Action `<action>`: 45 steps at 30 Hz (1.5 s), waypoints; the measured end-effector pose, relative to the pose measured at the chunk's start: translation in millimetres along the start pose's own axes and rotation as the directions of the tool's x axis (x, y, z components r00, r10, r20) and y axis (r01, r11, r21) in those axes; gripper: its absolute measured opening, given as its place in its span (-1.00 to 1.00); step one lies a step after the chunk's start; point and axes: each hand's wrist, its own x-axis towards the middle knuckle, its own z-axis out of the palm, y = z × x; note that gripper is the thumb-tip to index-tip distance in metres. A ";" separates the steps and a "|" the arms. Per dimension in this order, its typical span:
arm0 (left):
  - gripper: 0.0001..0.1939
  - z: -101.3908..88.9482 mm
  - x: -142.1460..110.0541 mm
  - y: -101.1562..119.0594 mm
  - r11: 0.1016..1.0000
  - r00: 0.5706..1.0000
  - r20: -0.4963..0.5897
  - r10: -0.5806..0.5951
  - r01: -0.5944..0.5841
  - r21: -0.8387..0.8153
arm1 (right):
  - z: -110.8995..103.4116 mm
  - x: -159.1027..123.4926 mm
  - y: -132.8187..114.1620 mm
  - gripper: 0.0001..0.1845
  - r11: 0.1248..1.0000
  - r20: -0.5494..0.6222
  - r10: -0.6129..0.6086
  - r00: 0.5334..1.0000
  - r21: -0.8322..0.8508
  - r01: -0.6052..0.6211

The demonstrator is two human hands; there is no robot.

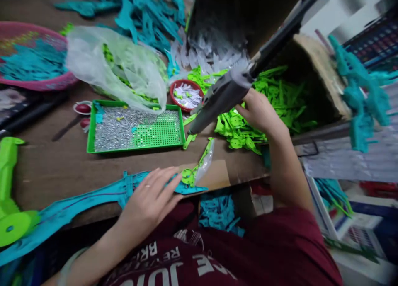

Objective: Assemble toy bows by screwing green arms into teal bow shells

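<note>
L hand: left hand (152,195) laid flat w/ fingers extended, nothing clasped; long blue plastic gun-shaped housing (93,197) pressed at table edge.
R hand: right hand (259,114) partly hidden by grey cylindrical power tool (220,91), near heap of bright green plastic parts (239,128); whether tool or part is gripped can't be made out.
Housing: R end topped by green plastic disc-ended piece (188,177), w/ clear plastic piece (205,163) alongside.
Technique: housing prob. best kept flat; green piece shouldn't be nudged; tool tip best kept off fingers.
Shirt: white lettering on maroon fabric shirt (280,244); "BR", "JU" made out, rest lost in folds.
Tool markings: none legible.
</note>
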 end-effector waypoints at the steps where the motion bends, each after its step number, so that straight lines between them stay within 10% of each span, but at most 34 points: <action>1: -0.58 -8.2 -5.8 -0.6 0.998 0.999 -0.024 -0.048 0.047 -0.032 | -4.3 -32.2 -1.7 -0.82 0.995 0.046 -0.005 0.999 -0.099 0.010; 6: -0.53 -9.2 -14.2 24.8 0.826 0.932 0.077 -0.355 0.351 -0.440 | 10.5 -148.1 -76.9 -0.72 0.935 0.204 -0.284 0.937 -0.157 0.318; 9: -0.57 10.6 -3.3 43.8 0.604 0.888 0.293 -0.354 0.456 -0.653 | 21.1 -166.5 -131.0 -0.74 0.807 0.117 -0.578 0.808 -0.067 0.587; 12: -0.74 24.5 6.5 51.2 0.657 0.901 0.246 -0.357 0.430 -0.619 | 23.6 -169.7 -156.6 -0.68 0.836 0.062 -0.546 0.835 0.105 0.539; 16: -0.75 33.8 14.2 54.6 0.804 0.911 0.038 -0.410 0.381 -0.457 | 34.2 -180.4 -162.4 -0.48 0.889 0.014 -0.357 0.934 0.311 0.335; 21: -0.72 43.9 25.0 62.5 0.781 0.881 0.060 -0.470 0.446 -0.438 | 48.7 -192.3 -165.0 -0.51 0.911 -0.083 -0.108 0.991 0.391 0.132; 29: -0.76 49.1 31.7 25.3 0.992 0.992 0.037 -0.123 0.124 -0.016 | 53.1 -174.5 -124.9 -0.48 0.924 -0.206 0.128 0.970 0.380 -0.041; 45: -0.89 35.3 13.8 -1.7 0.979 0.970 0.165 -0.177 0.191 -0.075 | 75.7 -145.7 -133.4 -0.48 0.865 0.191 -0.244 0.951 0.487 0.124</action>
